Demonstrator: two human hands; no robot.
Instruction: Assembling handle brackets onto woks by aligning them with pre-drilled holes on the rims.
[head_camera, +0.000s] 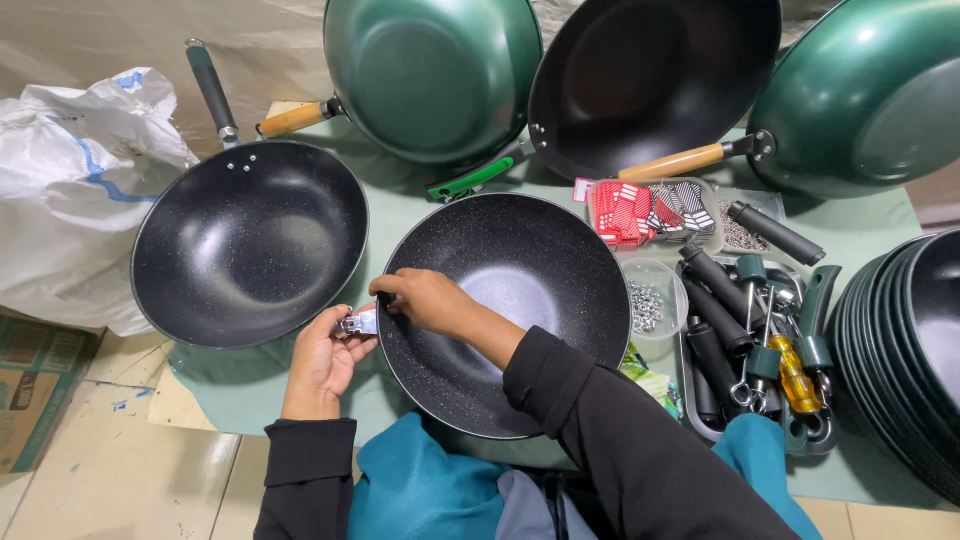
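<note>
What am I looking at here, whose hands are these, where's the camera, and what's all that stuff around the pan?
The single picture comes from a camera worn on a person's head, looking down at their own bare hands. The left hand pinches a small metal bracket against the rim of a speckled black wok. The right hand reaches inside that rim. On the green cloth lie a handled black wok, a tray of black handles, a bowl of small screws and a yellow screwdriver.

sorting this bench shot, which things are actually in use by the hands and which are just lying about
In use:
- left hand on the metal handle bracket
- right hand inside the speckled black wok

Lying about:
- finished black pan
- green woks
- tray of handles and screwdrivers
- tub of screws
- white sack
</note>
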